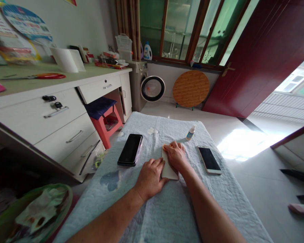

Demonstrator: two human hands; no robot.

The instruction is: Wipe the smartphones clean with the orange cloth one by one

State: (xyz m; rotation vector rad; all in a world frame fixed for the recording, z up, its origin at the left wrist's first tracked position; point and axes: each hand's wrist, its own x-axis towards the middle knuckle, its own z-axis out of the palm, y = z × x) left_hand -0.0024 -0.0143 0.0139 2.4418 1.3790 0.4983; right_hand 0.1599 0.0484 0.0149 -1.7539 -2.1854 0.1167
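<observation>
A whitish flat object (169,172), the size of a phone, lies in the middle of a table covered with a pale blue cloth (167,216). My left hand (150,178) is curled against its left edge and grips it. My right hand (176,156) rests on top of it, fingers together and bent over its far end. A black phone (130,149) lies screen up to the left of my hands. A white-edged phone (209,160) lies screen up to the right. A small spray bottle (191,132) lies on the cloth beyond my right hand.
A white desk with drawers (55,118) runs along the left, with a red stool (105,125) tucked under it. A green basket of rubbish (32,212) sits at the lower left. A washing machine (142,84) and a folded round table (191,88) stand by the far wall. A red door (258,57) hangs open at the right.
</observation>
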